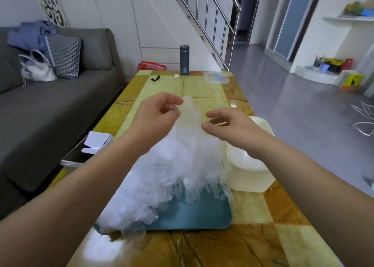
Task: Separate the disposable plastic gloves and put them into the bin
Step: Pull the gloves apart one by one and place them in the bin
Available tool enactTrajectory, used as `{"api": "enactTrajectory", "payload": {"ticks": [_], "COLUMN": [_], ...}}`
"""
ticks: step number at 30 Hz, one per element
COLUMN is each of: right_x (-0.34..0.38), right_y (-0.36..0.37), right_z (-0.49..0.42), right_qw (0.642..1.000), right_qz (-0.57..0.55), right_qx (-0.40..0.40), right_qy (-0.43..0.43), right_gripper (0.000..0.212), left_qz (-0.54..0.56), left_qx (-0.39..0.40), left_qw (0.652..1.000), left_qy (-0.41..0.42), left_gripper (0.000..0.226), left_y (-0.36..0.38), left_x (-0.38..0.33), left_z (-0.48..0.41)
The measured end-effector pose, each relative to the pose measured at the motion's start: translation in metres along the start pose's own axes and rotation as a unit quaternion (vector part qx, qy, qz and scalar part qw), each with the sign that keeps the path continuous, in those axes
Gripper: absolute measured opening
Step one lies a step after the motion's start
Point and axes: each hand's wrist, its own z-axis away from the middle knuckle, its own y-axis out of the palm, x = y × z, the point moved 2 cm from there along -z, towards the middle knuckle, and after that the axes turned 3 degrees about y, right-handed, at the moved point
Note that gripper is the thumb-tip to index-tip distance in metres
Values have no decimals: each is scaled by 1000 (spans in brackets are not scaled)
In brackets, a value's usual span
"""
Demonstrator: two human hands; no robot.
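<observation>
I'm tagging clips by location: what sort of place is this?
Most likely a home living room: a grey sofa with a cushion, a stair railing behind, and a low table piled with plastic gloves.

A gray sofa point(60, 96) runs along my 9 to 10 o'clock, with 1 checked cushion point(64, 58) and a white bag point(38, 68) on it. At 12 o'clock a white wall point(113, 13) meets a steel stair railing point(218, 23). Glossy gray floor point(283, 96) spreads toward 2 o'clock.
</observation>
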Motion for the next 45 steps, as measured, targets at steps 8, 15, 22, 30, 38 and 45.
{"api": "enactTrajectory", "payload": {"ticks": [8,15,22,30,38,45], "right_x": [11,-9,-34,-43,-58,-55], "right_y": [18,34,33,50,64,56], "right_z": [24,52,61,64,75,87], "right_qw": [979,956,957,954,970,979], "right_qz": [-154,-260,-250,-201,-148,-119], "right_qx": [135,96,25,-41,-30,-48], "right_qy": [20,100,146,218,188,160], "right_gripper": [72,24,28,21,41,20], "left_qz": [194,270,-177,-352,-299,-120], "left_qx": [173,118,103,243,171,28], "left_qw": [960,946,979,904,938,992], "left_qy": [-105,-138,-16,-26,29,-17], "left_gripper": [21,23,26,21,8,8], "left_y": [-14,7,48,86,60,76], "left_x": [-10,16,73,125,105,75], "left_z": [31,36,41,34,37,44]}}
